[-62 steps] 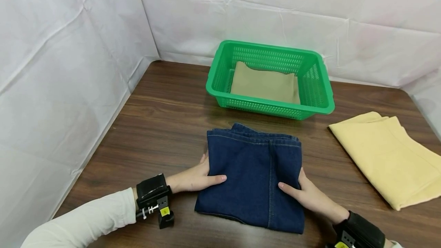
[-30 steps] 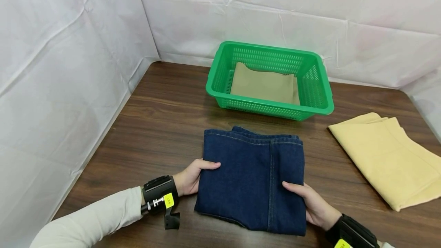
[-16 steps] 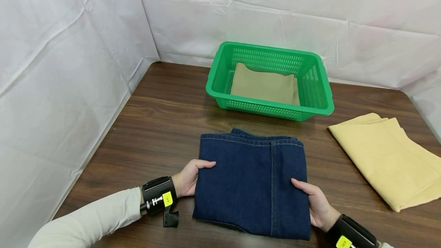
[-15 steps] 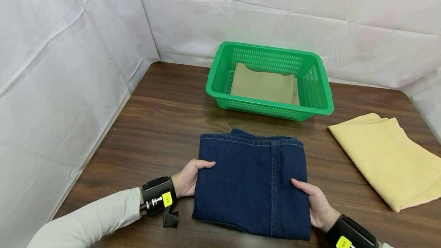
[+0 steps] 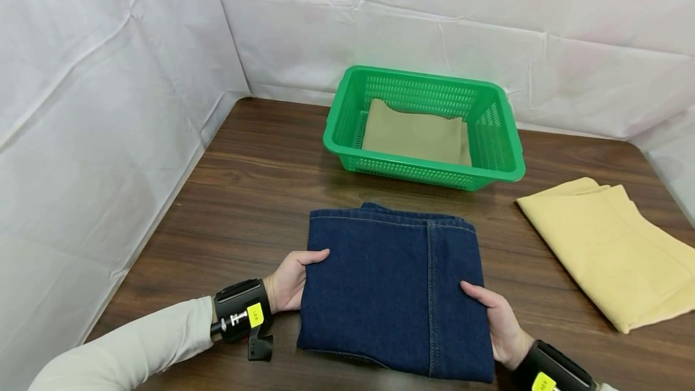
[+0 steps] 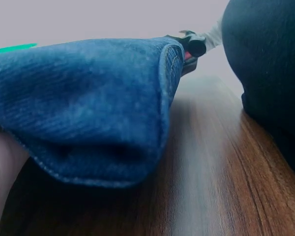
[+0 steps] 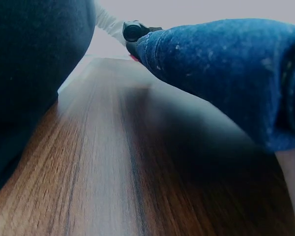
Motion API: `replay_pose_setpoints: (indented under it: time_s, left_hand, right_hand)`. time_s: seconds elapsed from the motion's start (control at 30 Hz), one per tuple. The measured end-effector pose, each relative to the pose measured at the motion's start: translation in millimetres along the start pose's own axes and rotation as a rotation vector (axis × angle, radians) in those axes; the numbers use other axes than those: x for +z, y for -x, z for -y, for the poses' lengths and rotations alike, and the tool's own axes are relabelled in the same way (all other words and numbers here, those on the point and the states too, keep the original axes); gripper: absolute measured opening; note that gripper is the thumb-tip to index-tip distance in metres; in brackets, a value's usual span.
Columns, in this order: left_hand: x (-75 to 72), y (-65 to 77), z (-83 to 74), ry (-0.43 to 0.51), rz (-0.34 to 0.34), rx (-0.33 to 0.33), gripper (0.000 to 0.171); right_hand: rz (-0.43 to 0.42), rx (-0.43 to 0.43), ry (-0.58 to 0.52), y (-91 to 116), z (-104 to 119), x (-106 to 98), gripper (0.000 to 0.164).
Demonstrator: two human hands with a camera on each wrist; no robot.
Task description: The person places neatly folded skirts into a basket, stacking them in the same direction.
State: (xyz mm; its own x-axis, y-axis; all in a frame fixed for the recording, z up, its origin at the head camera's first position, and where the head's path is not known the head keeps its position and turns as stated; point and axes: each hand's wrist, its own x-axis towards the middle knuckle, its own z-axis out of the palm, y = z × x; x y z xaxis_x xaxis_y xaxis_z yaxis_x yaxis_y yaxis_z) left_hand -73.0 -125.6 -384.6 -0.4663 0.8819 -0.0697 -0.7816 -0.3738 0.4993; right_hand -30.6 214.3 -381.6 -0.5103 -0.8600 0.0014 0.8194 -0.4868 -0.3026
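Observation:
Folded dark blue denim jeans span the space between my two hands at the front of the table. My left hand grips their left edge, thumb on top and fingers hidden underneath. On the opposite edge, my right hand holds them the same way. A stitched seam runs down the right part of the denim. In the right wrist view the jeans hang a little above the wood, with a dark shadow below. The left wrist view shows the folded side of the denim close up.
Behind the jeans stands a green perforated basket with a folded khaki cloth item in it. A folded yellow cloth item lies on the right of the brown wooden table. White sheeting lines the back and sides.
Both hands have shifted their grip to the jeans' outer edges and moved apart, left hand leftward. The denim looks flatter, wider and slightly nearer the camera. Basket and yellow cloth item stay put.

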Motion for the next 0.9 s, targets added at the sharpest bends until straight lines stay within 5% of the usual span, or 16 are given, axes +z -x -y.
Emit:
replay_pose_setpoints:
  time_s: [0.43, 0.9]
  left_hand:
    - [11.5, -1.1, -13.9, -0.023, 0.057, 0.011, 0.042]
    - [30.2, -4.1, -37.1, -0.033, 0.127, 0.029, 0.035]
  right_hand:
    - [0.071, 0.000, -0.017, -3, 6, 12, 0.057]
    - [0.155, -0.067, 0.107, -7, 21, 32, 0.054]
